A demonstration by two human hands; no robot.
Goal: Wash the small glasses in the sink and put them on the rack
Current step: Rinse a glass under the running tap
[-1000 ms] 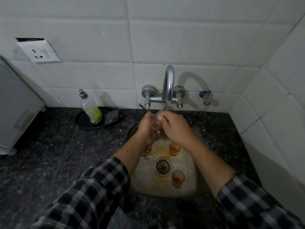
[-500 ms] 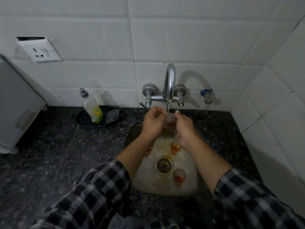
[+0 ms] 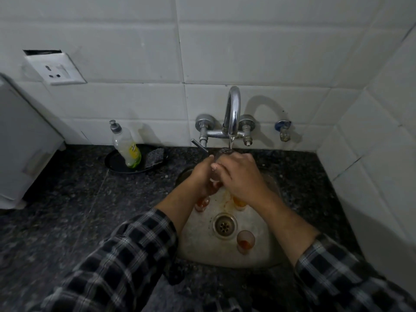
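Holding small glass (image 3: 214, 177) under running faucet (image 3: 234, 109) | left hand (image 3: 200, 176) + right hand (image 3: 240, 176)

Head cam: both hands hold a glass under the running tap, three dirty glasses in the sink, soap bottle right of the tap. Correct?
Wrong on one point: the head view shows the soap bottle left of the tap, on the black tray. The rest holds: left hand and right hand hold a glass under the running tap, three dirty glasses in the sink.
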